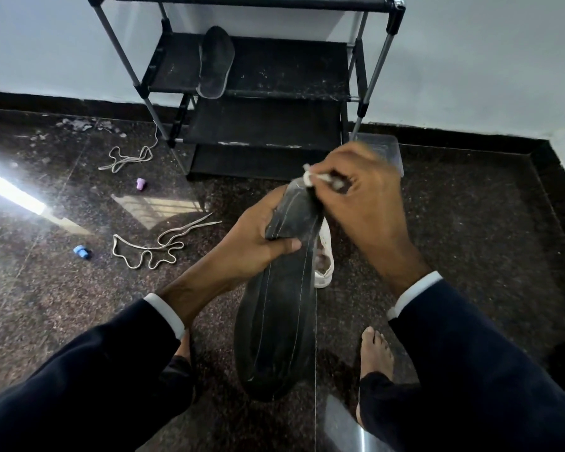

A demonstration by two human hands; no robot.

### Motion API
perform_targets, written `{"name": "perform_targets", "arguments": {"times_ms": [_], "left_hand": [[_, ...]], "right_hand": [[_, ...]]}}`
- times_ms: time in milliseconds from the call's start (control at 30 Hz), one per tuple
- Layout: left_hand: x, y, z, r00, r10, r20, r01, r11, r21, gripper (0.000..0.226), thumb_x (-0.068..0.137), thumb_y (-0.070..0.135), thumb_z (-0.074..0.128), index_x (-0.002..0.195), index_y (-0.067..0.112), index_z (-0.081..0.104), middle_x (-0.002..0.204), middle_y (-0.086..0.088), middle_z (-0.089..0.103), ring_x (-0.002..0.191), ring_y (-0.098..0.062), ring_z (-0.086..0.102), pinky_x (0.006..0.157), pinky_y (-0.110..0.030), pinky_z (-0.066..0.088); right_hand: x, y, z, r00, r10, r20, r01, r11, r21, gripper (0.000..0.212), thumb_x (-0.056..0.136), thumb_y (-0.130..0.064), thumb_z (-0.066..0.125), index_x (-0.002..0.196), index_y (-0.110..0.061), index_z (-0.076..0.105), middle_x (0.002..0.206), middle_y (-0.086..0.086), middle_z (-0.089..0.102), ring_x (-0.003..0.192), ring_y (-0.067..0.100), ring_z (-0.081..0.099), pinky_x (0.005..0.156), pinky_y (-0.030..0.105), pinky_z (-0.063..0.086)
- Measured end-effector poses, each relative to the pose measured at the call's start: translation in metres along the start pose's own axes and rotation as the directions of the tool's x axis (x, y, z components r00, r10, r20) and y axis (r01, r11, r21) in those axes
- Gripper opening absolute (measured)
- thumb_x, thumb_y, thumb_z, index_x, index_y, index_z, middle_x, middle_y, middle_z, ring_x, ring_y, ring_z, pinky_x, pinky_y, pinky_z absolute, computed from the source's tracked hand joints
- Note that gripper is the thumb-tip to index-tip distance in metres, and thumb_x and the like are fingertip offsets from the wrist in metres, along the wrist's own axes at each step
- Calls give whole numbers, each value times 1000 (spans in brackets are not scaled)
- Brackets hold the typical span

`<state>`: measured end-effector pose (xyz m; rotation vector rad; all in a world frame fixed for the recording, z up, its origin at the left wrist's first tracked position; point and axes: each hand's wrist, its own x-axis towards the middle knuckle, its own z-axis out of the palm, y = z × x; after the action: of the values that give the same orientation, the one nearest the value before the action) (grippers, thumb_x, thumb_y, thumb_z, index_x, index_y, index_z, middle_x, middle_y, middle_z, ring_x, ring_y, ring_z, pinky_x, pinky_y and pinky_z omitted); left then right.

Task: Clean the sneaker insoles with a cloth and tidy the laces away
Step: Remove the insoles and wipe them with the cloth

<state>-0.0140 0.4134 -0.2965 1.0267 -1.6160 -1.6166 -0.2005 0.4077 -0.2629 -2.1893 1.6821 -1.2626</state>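
Note:
My left hand (252,246) grips a long dark insole (278,314) around its upper part, holding it above the floor. At the insole's far tip, my right hand (362,197) pinches a small white cloth (310,177). A second dark insole (214,63) lies on the black shoe rack's shelf. A white sneaker (325,259) sits on the floor, mostly hidden behind the held insole. Two pale laces lie loose on the floor: one (150,249) to the left of my hands, the other (128,158) farther back by the rack's leg.
The black shoe rack (265,125) stands against the wall ahead. A clear plastic box (384,148) sits at its right foot. A small purple object (140,183) and a blue one (81,252) lie on the dark speckled floor. My bare right foot (375,350) is below.

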Motion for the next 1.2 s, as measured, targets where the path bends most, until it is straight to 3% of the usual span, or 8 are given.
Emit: {"name": "perform_targets", "arguments": {"times_ms": [133,267,400,667,867,1033,1100,1200], "left_hand": [[0,0,-1,1000,-17,-5,16,999,-43,70,77,-2,72,140,21,51,124,-12,67,118,-28,65,104,-50,52],[3,0,-5,1000,-16,-21,14,996,-86,71,77,-4,72,139,22,50,117,-8,68,108,-23,66,93,-39,55],[2,1,1,1000,-11,22,13,996,-92,63,79,-12,69,133,18,52,110,8,68,105,-9,64,86,-24,51],[1,-2,-6,1000,-4,8,5,993,-120,72,80,-9,71,142,19,48,127,-13,66,120,-27,64,101,-46,53],[5,-1,-8,996,1,-93,-16,985,-169,64,76,-2,72,134,13,52,117,-8,65,110,-18,63,96,-34,52],[3,0,-11,999,7,-45,-16,976,-215,56,77,-4,70,129,11,56,117,-18,70,109,-30,68,97,-43,55],[3,0,-10,999,5,-48,-15,979,-205,55,78,-3,70,130,9,56,119,-22,69,113,-37,67,97,-47,55],[6,1,-15,990,3,-140,-31,980,-199,48,79,-6,71,122,14,60,106,-4,73,104,-20,69,92,-37,56]], "right_hand": [[6,15,-19,975,199,-94,-191,977,91,12,84,-16,81,95,-14,78,93,-5,69,86,6,64,77,22,55],[-1,-5,-13,995,67,77,-83,968,235,13,85,-15,81,98,-12,78,95,-2,69,87,6,64,77,19,52],[-4,-12,1,990,-80,113,64,988,141,10,85,-9,79,94,-7,77,94,4,67,85,9,63,77,16,50],[1,10,-16,986,150,-65,-146,987,71,10,84,-11,79,94,-11,77,95,2,69,86,0,58,75,15,49],[-6,-7,-3,949,-157,273,104,974,199,8,84,-3,79,91,-4,76,92,6,65,82,14,63,71,27,52],[0,12,-7,993,-51,102,52,999,-5,6,84,-4,78,88,-4,74,93,7,65,81,15,61,70,34,54],[1,15,-15,999,31,43,-33,999,42,8,83,-4,79,90,-5,75,92,7,66,78,13,61,68,34,54],[-1,3,-18,992,-21,125,-4,980,200,10,83,-7,81,92,-6,77,92,7,68,80,13,64,69,29,54]]}}
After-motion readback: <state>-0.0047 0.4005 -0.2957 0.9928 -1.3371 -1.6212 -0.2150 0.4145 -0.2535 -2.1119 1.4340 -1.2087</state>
